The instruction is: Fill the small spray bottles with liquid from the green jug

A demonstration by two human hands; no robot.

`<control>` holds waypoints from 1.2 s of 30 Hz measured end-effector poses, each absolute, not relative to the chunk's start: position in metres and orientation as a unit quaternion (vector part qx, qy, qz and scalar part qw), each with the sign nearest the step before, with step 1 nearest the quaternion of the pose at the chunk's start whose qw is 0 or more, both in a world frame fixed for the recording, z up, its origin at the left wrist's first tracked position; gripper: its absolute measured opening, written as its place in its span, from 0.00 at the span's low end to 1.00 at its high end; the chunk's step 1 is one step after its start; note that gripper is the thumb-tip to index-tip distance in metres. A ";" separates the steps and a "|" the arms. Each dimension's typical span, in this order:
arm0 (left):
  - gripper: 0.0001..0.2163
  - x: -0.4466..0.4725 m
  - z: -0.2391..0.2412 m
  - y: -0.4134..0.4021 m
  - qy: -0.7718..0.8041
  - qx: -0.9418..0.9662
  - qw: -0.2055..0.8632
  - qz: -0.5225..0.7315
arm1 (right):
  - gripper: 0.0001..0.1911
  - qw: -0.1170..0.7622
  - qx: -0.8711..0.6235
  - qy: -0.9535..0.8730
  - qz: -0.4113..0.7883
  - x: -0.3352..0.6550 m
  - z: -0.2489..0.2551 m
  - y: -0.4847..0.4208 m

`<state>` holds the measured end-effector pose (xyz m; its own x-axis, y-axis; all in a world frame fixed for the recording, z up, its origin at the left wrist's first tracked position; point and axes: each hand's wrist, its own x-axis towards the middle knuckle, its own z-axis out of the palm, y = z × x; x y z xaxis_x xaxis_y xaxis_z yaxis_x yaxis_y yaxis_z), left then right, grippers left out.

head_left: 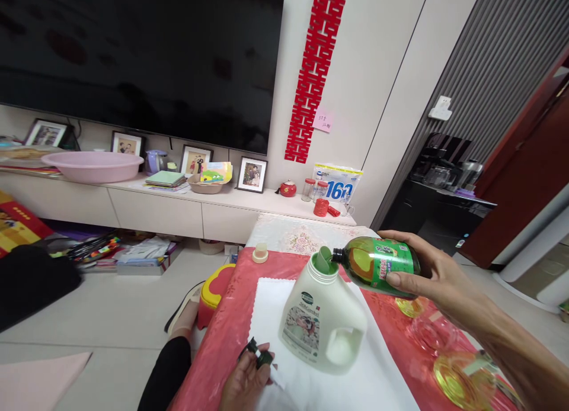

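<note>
I hold a green bottle [382,266] at the open mouth of a pale jug [306,316].
My right hand [438,275] has its fingers [411,284] curved around the base end of the bottle, opened only as wide as its body, and the thumb presses near the label. The bottle lies almost level, its black neck just beside the green spout [323,259] in the jug mouth; whether they touch, I cannot tell. My left hand [244,382] is lower, near the jug, with fingers bent closely on a dark pump top [264,359]. The jug stands upright on a white sheet [265,304], which lies over the red-covered surface [222,334]. A small pale cap [260,254] rests near the far left corner, and yellow containers [448,378] are on the right side.
</note>
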<state>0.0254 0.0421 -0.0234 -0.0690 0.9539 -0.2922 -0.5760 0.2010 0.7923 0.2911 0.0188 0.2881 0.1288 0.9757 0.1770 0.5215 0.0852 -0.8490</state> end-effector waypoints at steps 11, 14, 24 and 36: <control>0.30 0.027 -0.021 0.042 0.428 0.211 0.647 0.595 | 0.40 0.416 -0.622 -0.600 0.284 0.293 0.291 0.021; 0.30 0.027 -0.023 0.042 0.434 0.207 0.642 0.597 | 0.41 0.412 -0.625 -0.596 0.290 0.293 0.293 0.021; 0.31 0.027 -0.020 0.042 0.436 0.211 0.645 0.591 | 0.41 0.401 -0.623 -0.615 0.269 0.288 0.300 0.021; 0.29 0.025 -0.023 0.042 0.431 0.205 0.650 0.591 | 0.40 0.377 -0.621 -0.632 0.269 0.294 0.302 0.025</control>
